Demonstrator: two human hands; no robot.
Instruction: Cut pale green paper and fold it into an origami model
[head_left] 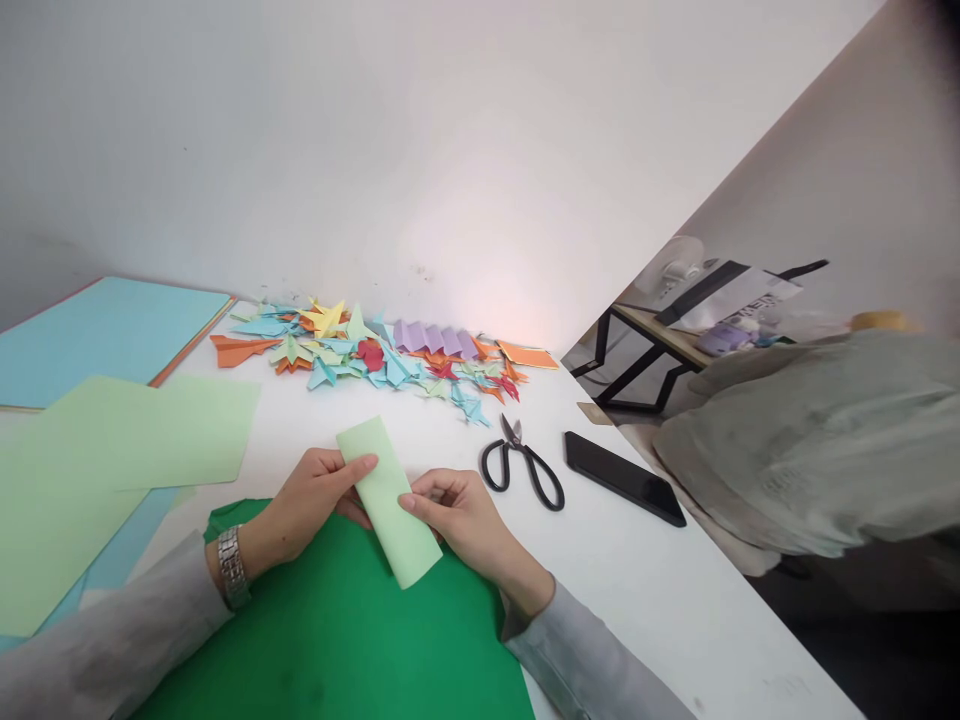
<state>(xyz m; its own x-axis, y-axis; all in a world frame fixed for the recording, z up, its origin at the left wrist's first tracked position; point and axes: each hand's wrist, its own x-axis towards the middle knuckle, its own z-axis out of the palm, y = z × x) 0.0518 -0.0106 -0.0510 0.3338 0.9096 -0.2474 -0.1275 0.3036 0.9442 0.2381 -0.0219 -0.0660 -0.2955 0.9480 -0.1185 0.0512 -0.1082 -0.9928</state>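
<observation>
A light green strip of folded paper (390,510) is held up at a slant between both hands, above a dark green sheet (352,640). My left hand (319,500), with a metal watch at the wrist, grips its upper left side, thumb on the front face and fingers behind. On the right long edge, my right hand (465,525) pinches the strip with the thumb in front. The fingers behind the paper are partly hidden. Black-handled scissors (523,465) lie on the white table, right of the strip, blades slightly apart.
Several folded paper pieces (360,350) in many colours lie along the wall. Light green sheets (180,430) and a stack of blue paper (112,335) are at left. A black phone (624,478) lies near the table's right edge. Beyond it is a person in a grey-green garment (817,440).
</observation>
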